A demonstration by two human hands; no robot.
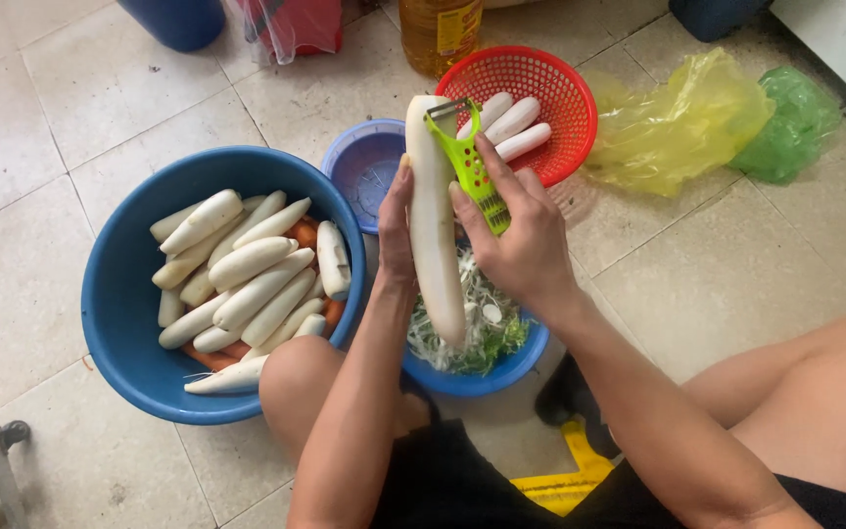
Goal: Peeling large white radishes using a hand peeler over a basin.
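Tiled floor [51,98] under us. Big blue basin [115,294] at left: white radishes [247,263] piled over carrots. Our left hand [396,230] grips a long radish [435,216] upright, axis pointing away from us; right hand [521,235], just beside it, clasps a green peeler [472,162] at its top. Peelings bowl [487,377] below; red basket [560,78] holds peeled radishes

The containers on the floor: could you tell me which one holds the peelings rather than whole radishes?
The smaller blue bowl directly beneath the hands, filled with white and green scraps.
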